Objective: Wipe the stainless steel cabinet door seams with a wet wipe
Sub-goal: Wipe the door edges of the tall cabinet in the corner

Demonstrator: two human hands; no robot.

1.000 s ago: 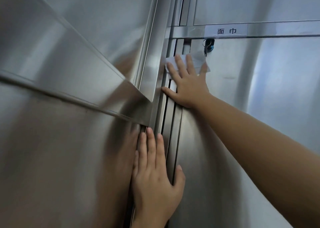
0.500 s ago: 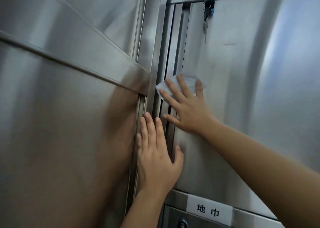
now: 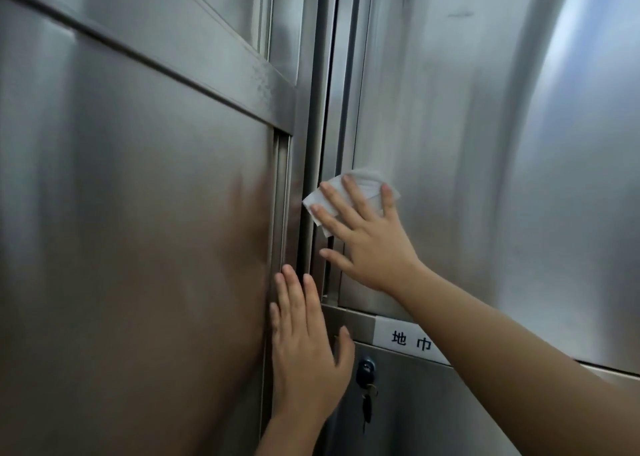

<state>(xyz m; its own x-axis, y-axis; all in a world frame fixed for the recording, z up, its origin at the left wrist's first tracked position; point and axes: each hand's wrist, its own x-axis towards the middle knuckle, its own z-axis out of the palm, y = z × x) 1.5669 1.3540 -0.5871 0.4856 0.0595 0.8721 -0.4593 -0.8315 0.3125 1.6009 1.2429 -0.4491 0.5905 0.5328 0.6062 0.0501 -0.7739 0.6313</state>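
Observation:
A white wet wipe [image 3: 363,182] lies flat against the stainless steel cabinet door [image 3: 450,144], at the door's left edge beside the vertical seam [image 3: 323,126]. My right hand [image 3: 367,241] presses the wipe with spread fingers, its fingertips reaching over the seam. My left hand [image 3: 304,348] rests flat, fingers together, on the frame below, between the left door [image 3: 138,248] and the seam, holding nothing.
A white label with two black characters [image 3: 410,339] sits on the horizontal bar under the right door. Below it a black lock with keys [image 3: 366,372] hangs on the lower door. A horizontal steel rail [image 3: 156,71] crosses the left panel.
My right hand has slid the wipe down the seam from near the upper lock to the door's lower part. The view has tilted down; my left hand has stayed on the frame.

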